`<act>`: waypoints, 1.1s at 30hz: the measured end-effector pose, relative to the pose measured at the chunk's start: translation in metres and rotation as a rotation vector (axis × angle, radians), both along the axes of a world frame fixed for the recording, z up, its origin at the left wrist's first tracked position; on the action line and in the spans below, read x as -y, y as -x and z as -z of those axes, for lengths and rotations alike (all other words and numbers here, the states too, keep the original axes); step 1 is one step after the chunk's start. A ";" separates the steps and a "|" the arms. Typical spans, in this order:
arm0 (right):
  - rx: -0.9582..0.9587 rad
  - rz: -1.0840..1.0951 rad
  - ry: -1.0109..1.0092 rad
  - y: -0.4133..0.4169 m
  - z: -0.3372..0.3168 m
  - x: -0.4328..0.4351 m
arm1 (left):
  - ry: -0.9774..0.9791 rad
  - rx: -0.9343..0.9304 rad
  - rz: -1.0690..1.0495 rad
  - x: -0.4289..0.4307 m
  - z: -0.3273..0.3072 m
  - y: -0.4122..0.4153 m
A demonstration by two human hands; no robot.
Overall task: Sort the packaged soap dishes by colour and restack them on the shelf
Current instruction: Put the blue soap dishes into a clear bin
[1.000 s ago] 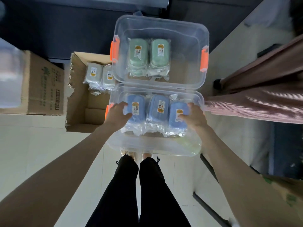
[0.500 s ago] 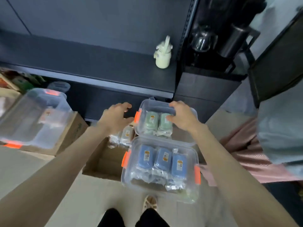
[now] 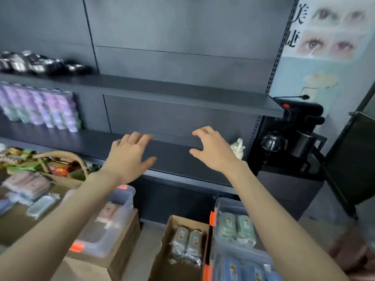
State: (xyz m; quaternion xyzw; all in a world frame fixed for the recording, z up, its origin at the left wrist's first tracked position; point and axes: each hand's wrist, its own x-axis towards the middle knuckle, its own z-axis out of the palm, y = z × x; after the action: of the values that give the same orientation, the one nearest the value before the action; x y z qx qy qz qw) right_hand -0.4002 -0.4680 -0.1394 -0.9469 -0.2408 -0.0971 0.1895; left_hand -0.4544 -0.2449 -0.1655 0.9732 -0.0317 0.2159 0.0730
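The blue soap dishes (image 3: pixel 241 269) run off the bottom edge — my right forearm (image 3: pixel 269 226) partly hides the rightmost. Their labels (image 3: pixel 233 267) are too small to read; the pink pack (image 3: pixel 107 211) at left — blurred.

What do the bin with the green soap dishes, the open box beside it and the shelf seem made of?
Bin: clear glossy plastic; the dishes show through. Box: matte brown cardboard, folded flaps. Shelf: dark, matte, probably painted metal, given its perforated upright.
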 end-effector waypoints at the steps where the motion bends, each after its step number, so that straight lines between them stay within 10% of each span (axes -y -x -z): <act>1: 0.013 -0.013 -0.001 0.006 -0.003 -0.021 | -0.019 0.019 -0.007 -0.021 -0.005 0.009; 33: -0.015 -0.297 0.027 -0.093 0.010 -0.571 | -0.033 -0.068 -0.237 -0.552 -0.007 -0.028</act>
State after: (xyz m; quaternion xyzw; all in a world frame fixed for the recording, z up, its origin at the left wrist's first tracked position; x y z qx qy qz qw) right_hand -0.3076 0.1033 -0.1493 -0.9040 -0.3783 -0.0576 0.1909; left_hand -0.4262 0.3067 -0.1584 0.9779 0.0824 0.1895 0.0322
